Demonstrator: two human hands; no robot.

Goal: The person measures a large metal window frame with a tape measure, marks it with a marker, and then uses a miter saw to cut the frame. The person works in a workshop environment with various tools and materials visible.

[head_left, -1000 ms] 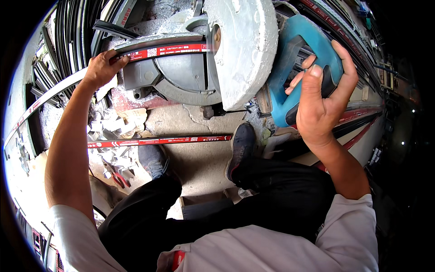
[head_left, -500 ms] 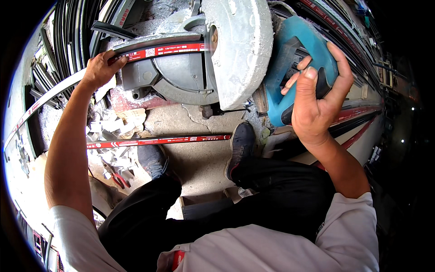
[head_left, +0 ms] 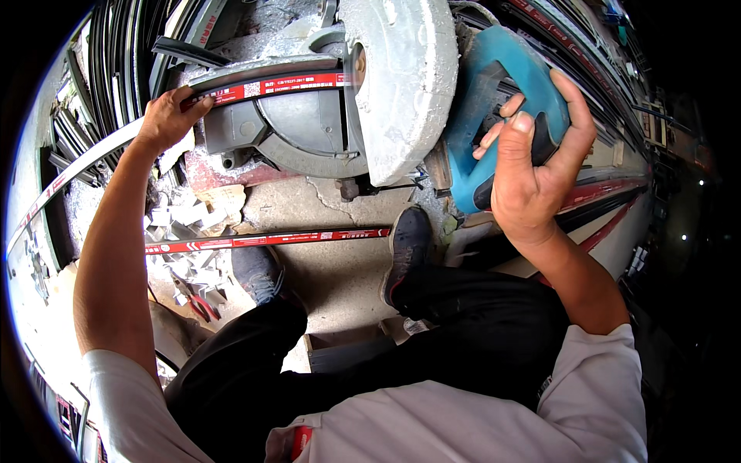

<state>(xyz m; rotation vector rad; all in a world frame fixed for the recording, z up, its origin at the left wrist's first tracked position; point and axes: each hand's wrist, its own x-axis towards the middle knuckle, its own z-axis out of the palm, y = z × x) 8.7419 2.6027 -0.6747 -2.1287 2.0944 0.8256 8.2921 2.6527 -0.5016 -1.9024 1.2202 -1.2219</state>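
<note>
My left hand (head_left: 166, 119) is closed on a long profile strip (head_left: 289, 85) with red film. The strip lies along the fence of a mitre saw (head_left: 305, 127) and runs off to the left as a pale band. My right hand (head_left: 532, 174) wraps the teal saw handle (head_left: 505, 58); part of its fingers shows through the handle's opening. A dusty grey blade guard (head_left: 409, 92) stands between my hands. At its left edge the saw blade (head_left: 358, 69) shows, right by the strip's end. Whether the blade spins cannot be told.
Another red-filmed strip (head_left: 285, 239) crosses the floor over my left shoe. White offcuts (head_left: 181, 220) and red-handled pliers (head_left: 202, 306) lie at the left. Dark profiles (head_left: 116, 58) are stacked at the back left, more (head_left: 552, 27) at the right. A grey box (head_left: 351, 351) sits between my legs.
The blade guard and teal handle have shifted very slightly left in the picture, along with most of the scene. Both hands keep their holds.
</note>
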